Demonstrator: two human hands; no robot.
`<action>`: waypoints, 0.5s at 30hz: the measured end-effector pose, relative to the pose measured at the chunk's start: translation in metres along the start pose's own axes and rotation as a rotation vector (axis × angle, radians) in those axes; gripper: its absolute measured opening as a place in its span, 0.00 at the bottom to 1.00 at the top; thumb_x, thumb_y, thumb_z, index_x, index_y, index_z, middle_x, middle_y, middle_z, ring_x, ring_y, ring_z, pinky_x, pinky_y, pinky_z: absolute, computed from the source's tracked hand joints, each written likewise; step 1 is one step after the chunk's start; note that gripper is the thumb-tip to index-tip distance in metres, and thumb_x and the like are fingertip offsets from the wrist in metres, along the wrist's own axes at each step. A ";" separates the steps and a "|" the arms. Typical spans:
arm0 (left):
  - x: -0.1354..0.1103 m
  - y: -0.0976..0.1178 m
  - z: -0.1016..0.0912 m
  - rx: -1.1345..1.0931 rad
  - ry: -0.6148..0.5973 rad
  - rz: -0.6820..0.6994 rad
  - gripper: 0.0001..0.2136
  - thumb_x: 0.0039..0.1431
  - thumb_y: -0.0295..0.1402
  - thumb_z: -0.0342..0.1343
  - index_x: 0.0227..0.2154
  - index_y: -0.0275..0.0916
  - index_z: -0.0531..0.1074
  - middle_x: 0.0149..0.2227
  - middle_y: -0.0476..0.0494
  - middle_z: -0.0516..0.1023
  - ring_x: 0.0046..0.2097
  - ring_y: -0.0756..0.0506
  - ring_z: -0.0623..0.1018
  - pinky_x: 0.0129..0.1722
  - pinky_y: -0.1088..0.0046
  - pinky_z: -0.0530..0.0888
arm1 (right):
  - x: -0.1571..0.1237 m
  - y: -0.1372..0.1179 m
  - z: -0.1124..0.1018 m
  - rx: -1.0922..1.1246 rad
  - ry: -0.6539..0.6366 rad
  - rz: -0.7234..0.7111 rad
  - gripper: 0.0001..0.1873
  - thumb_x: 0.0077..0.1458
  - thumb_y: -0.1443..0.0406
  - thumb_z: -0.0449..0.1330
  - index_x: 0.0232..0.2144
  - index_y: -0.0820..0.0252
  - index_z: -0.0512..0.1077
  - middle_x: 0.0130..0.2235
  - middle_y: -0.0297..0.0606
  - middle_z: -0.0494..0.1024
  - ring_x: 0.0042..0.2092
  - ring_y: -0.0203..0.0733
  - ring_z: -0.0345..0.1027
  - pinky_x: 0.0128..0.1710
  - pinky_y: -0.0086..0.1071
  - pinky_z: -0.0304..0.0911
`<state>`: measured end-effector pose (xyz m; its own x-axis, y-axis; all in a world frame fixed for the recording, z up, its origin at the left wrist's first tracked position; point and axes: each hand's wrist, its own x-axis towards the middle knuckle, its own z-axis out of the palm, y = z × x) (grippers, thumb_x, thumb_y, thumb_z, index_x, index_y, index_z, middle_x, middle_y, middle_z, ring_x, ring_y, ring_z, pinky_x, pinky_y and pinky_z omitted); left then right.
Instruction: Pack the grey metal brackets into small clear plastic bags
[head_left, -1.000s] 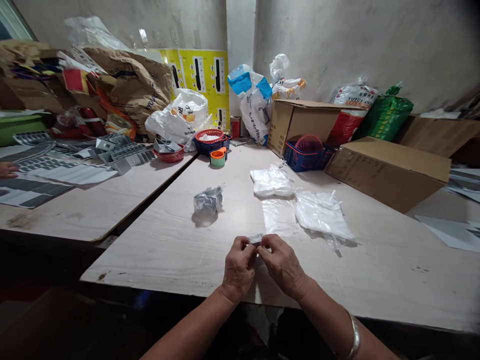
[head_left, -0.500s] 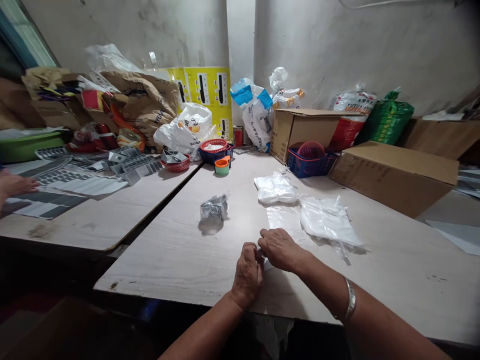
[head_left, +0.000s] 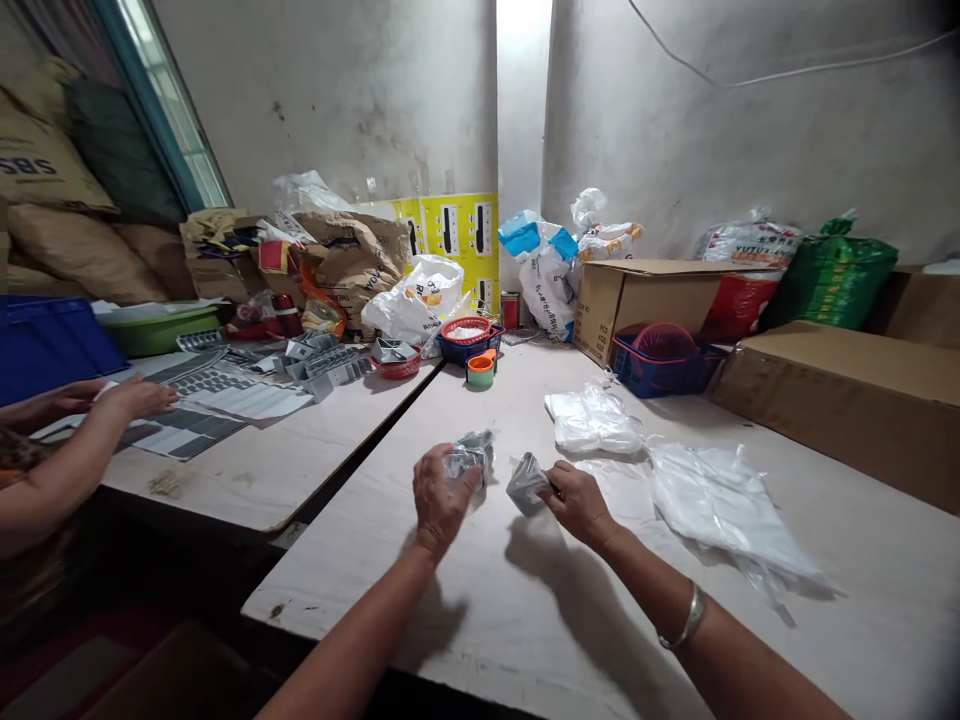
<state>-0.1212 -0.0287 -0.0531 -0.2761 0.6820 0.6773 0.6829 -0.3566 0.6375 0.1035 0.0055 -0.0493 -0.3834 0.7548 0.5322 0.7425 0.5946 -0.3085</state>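
Observation:
My left hand [head_left: 441, 500] curls around the near-left side of a grey bundle in clear plastic [head_left: 472, 452] on the table. Its thumb and fingers grip the wrapping; what lies inside I cannot make out. In my right hand [head_left: 579, 503] a small grey packet in clear plastic [head_left: 528, 484] is pinched at its right edge. The packet hangs just above the tabletop, its shadow below and a small gap between it and the bundle. Beyond my right hand lie a stack of clear plastic bags [head_left: 596, 418] and a larger stack of bags [head_left: 724, 500].
A blue basket [head_left: 660, 372] and cardboard boxes [head_left: 847, 400] line the right side. An orange and green tape dispenser [head_left: 481, 370] stands near a red basket [head_left: 466, 330]. Across the table gap [head_left: 360, 440], another person's hands [head_left: 135, 397] work over grey printed sheets [head_left: 187, 437].
My hands have parted. The left has reached the grey bundle; the right has lifted the small packet beside it. The camera view has shifted left and upward, bringing more of the other person into view.

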 end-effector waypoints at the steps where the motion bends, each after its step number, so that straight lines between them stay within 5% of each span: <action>1: 0.012 -0.015 0.001 -0.039 0.017 -0.109 0.21 0.52 0.43 0.55 0.46 0.38 0.64 0.49 0.37 0.67 0.54 0.38 0.64 0.54 0.54 0.60 | 0.005 0.002 0.012 0.045 0.085 0.050 0.08 0.51 0.68 0.54 0.21 0.61 0.68 0.26 0.33 0.67 0.27 0.33 0.60 0.28 0.26 0.52; 6: 0.032 -0.070 0.023 -0.422 -0.078 -0.422 0.26 0.53 0.47 0.53 0.51 0.38 0.61 0.52 0.35 0.67 0.54 0.42 0.67 0.52 0.62 0.64 | 0.031 0.002 0.071 0.212 0.328 0.180 0.11 0.54 0.63 0.51 0.24 0.61 0.68 0.27 0.34 0.67 0.28 0.34 0.60 0.29 0.26 0.54; 10: 0.030 -0.077 0.037 -0.469 -0.121 -0.460 0.25 0.53 0.48 0.53 0.49 0.38 0.64 0.48 0.38 0.72 0.49 0.43 0.72 0.49 0.67 0.67 | 0.045 -0.006 0.102 0.231 0.344 0.206 0.12 0.56 0.63 0.49 0.28 0.61 0.69 0.29 0.37 0.68 0.30 0.36 0.62 0.30 0.27 0.56; 15: 0.029 -0.075 0.042 -0.500 -0.166 -0.476 0.21 0.50 0.48 0.55 0.41 0.39 0.69 0.36 0.45 0.75 0.36 0.47 0.74 0.37 0.73 0.70 | 0.049 -0.009 0.113 0.321 0.221 0.086 0.08 0.54 0.64 0.51 0.30 0.59 0.69 0.30 0.34 0.67 0.32 0.35 0.63 0.32 0.26 0.59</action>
<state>-0.1518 0.0448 -0.0964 -0.3335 0.9106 0.2440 0.1101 -0.2195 0.9694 0.0158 0.0690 -0.1096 -0.1738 0.7484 0.6400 0.5437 0.6148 -0.5713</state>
